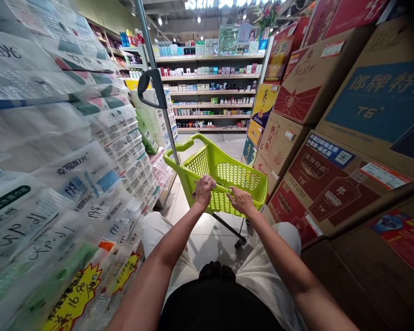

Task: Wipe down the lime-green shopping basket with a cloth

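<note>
A lime-green plastic shopping basket cart (193,170) stands before my knees, with slatted, perforated walls and a grey pole rising at its left end. My left hand (203,193) is closed around a crumpled pinkish cloth (211,180) and presses it at the basket's near rim. Against the same rim, a little to the right, rests my right hand (242,201), its fingers stretched out and apart with nothing in them. Below the basket, a dark leg with a caster wheel (240,242) shows on the floor.
Stacked packs of tissue paper (120,151) with handwritten price tags crowd the left side. Printed cardboard cartons (296,87) rise close on the right. A black handle (152,89) sits high on the pole. Shelves of cosmetics (214,92) stand across the aisle's far end.
</note>
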{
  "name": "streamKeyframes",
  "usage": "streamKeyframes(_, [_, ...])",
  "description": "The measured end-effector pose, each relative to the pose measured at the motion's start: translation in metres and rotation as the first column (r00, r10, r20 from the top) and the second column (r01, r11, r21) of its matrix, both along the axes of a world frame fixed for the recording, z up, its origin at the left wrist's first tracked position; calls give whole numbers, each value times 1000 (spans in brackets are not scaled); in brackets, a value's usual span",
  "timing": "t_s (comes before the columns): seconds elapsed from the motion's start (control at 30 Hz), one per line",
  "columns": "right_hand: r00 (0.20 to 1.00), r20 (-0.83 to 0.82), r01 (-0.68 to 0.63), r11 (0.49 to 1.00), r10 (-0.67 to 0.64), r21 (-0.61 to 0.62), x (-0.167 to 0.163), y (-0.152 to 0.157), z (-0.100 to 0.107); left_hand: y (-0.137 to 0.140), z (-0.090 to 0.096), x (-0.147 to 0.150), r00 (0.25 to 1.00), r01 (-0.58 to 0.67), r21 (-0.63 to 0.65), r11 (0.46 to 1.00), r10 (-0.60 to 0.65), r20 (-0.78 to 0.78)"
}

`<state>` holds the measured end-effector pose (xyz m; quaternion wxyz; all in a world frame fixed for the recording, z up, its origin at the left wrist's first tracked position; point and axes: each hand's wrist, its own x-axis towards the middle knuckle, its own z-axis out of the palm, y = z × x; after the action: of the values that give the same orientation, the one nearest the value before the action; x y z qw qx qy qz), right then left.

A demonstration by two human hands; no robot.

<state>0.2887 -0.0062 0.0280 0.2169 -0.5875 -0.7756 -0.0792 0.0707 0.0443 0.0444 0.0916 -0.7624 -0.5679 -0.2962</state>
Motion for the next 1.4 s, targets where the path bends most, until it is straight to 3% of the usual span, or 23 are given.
streamKeyframes(0.13, [993, -118, 13, 998, -5, 65, -24, 10, -12, -6, 16, -17, 1000, 3, -4, 1000, -3, -10])
streamKeyframes(0.27, [983, -170, -56, 991, 76, 119, -10, 12, -27, -5, 38, -48, 983, -147, 42, 988, 142, 113])
streamKeyframes(0.33, [983, -170, -51, 993, 69, 111, -2, 14, -29, -11, 37, -45, 976, -169, 29, 985, 163, 145])
streamKeyframes(0.43, [984, -173, -17, 997, 31, 81, 5, 19, -27, -23, 29, -26, 992, -64, -48, 997, 69, 109])
streamKeyframes(0.53, [971, -237, -7, 999, 17, 42, 13, 25, -26, -24, 32, -22, 997, 10, -64, 998, -5, 78])
streamKeyframes(0.7, [961, -275, 3, 1000, 0, 8, 28, 32, -28, -18, 46, -39, 981, -133, 6, 991, 131, 141])
streamKeyframes(0.8, [962, -271, 40, 999, -35, 13, 34, 33, -30, -29, 33, -22, 987, -114, -31, 993, 117, 108])
streamKeyframes(0.93, [972, -234, 42, 999, -34, 29, 42, 32, -31, -42, 11, -7, 998, 53, -76, 996, -49, 50])
streamKeyframes(1.1, [970, -240, 44, 999, -39, 14, 51, 27, -31, -38, -13, -40, 993, 101, -9, 995, -101, 56])
streamKeyframes(1.2, [966, -254, 53, 998, -45, 25, 56, 23, -32, -47, -46, -56, 992, 78, -6, 997, -77, 97])
streamKeyframes(1.3, [964, -262, 60, 998, -50, 33, 59, 19, -28, -63, -80, -65, 981, 152, -54, 987, -144, 128])
streamKeyframes(1.4, [952, -295, 92, 996, -85, 8, 45, 17, -16, -66, -86, -72, 968, 123, -84, 989, -101, 231])
